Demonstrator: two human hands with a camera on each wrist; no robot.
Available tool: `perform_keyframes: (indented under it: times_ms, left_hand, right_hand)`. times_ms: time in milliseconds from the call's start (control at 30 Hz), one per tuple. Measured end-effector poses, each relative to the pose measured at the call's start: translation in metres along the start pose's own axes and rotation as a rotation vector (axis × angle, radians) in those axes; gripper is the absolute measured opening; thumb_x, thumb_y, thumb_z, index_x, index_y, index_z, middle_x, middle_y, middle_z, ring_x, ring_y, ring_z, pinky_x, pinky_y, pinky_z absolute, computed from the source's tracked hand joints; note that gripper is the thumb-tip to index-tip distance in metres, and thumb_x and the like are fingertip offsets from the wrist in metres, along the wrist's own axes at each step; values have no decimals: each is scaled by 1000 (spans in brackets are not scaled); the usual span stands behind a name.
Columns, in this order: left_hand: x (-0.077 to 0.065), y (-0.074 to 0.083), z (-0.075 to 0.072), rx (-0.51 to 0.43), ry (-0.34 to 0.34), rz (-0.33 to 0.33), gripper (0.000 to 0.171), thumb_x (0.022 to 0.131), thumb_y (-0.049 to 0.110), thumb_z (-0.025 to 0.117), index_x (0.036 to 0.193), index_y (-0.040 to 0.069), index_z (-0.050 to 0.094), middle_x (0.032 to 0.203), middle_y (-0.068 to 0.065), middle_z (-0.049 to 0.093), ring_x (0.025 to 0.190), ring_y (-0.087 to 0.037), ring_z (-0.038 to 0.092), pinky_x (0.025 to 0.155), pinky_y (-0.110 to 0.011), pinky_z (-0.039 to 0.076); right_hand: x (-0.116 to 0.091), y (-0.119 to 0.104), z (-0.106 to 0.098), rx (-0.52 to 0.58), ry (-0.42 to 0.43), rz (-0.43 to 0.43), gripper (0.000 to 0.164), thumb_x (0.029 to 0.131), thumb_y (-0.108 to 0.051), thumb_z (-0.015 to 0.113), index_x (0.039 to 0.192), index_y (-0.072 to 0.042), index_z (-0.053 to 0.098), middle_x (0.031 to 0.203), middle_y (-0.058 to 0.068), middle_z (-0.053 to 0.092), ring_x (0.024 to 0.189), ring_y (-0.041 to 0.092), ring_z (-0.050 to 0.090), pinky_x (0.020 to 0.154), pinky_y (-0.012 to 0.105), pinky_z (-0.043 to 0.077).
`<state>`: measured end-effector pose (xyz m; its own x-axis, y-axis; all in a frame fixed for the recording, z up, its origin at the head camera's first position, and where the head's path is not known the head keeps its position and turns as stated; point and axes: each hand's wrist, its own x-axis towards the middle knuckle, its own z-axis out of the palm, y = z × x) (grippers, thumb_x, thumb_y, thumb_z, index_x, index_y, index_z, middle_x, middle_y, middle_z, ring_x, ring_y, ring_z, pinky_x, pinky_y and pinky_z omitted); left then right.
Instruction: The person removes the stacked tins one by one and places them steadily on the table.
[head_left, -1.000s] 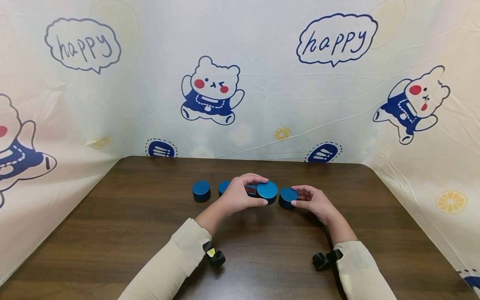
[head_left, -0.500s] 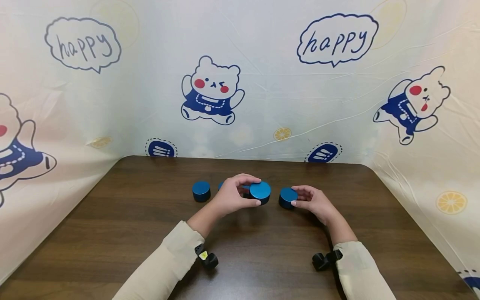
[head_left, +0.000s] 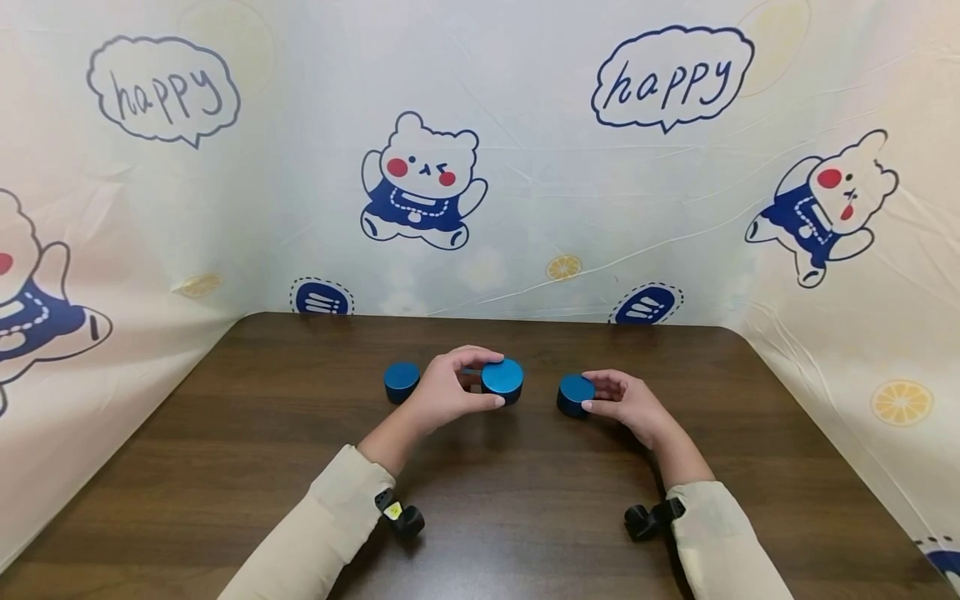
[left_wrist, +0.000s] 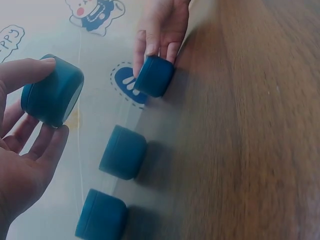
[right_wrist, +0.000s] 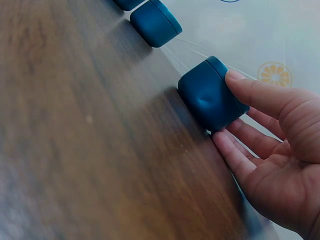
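In the head view my left hand [head_left: 444, 390] grips a round blue tin [head_left: 502, 381] between thumb and fingers and holds it above the table. The left wrist view shows that raised tin [left_wrist: 54, 90] apart from the others, with a pale underside. To the right, my right hand [head_left: 626, 406] holds another blue tin [head_left: 576, 395] by its side, and this one stands on the table. A seam runs round that tin [right_wrist: 210, 95] near its top in the right wrist view. Two more tins [left_wrist: 124, 152] stand on the table; in the head view my left hand mostly hides one.
At the far left of the row stands a blue tin [head_left: 402, 382]. The brown wooden table [head_left: 510, 517] ends at a printed cloth backdrop [head_left: 540, 192]. A black camera [head_left: 405, 517] is on my left wrist, and another camera [head_left: 651, 521] on my right.
My left hand has moved left with its raised tin, leaving a wider gap to the tin at my right hand. The right hand and its tin have stayed in place.
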<state>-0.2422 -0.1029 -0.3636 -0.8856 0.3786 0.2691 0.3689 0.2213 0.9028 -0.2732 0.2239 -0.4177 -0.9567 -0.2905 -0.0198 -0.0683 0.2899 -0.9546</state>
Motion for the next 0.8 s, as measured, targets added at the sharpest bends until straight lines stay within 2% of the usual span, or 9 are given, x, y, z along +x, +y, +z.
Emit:
perform_keyframes:
  times_ms: [167, 400, 800]
  left_hand:
    - [-3, -4, -7, 2, 18, -4, 50, 78, 11, 83, 125, 12, 66, 129, -5, 59, 116, -28, 55, 101, -51, 45]
    - [-8, -7, -15, 20, 43, -31, 48, 78, 16, 83, 123, 17, 66, 127, 1, 59, 117, -23, 55, 99, -44, 47]
    - [-15, -10, -26, -5, 79, -62, 53, 79, 13, 83, 128, 10, 63, 131, -8, 58, 122, -30, 52, 102, -50, 44]
  right_hand:
    - [-1, 1, -1, -8, -2, -2, 57, 85, -15, 77, 135, 0, 53, 129, 19, 57, 113, 29, 56, 89, 28, 51]
    - [0, 2, -2, -15, -6, -2, 57, 86, -16, 76, 135, 0, 53, 130, 19, 57, 114, 29, 56, 91, 29, 51]
    - [-1, 1, -2, -12, -14, -3, 57, 87, -17, 75, 136, 0, 52, 132, 20, 55, 115, 29, 55, 93, 31, 50]
